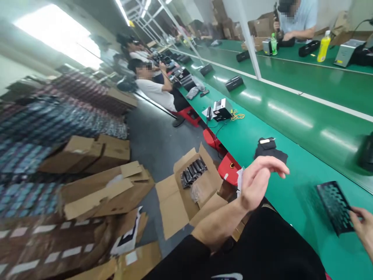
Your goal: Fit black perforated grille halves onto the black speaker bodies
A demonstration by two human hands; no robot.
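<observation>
Partly cut off, bare right hand grips black perforated panel

Motion-blurred, the panel is tilted over the smooth green tabletop; we cannot tell whether they touch. Our bare left hand, loosely open with bent fingers, partly hides a black, cloth-like item. At the right edge, a bulky black object is cropped beyond our recognising.

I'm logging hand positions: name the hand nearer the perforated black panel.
Right. The right hand holds the panel by its edge; the left hand is apart from it, leftward.
</observation>
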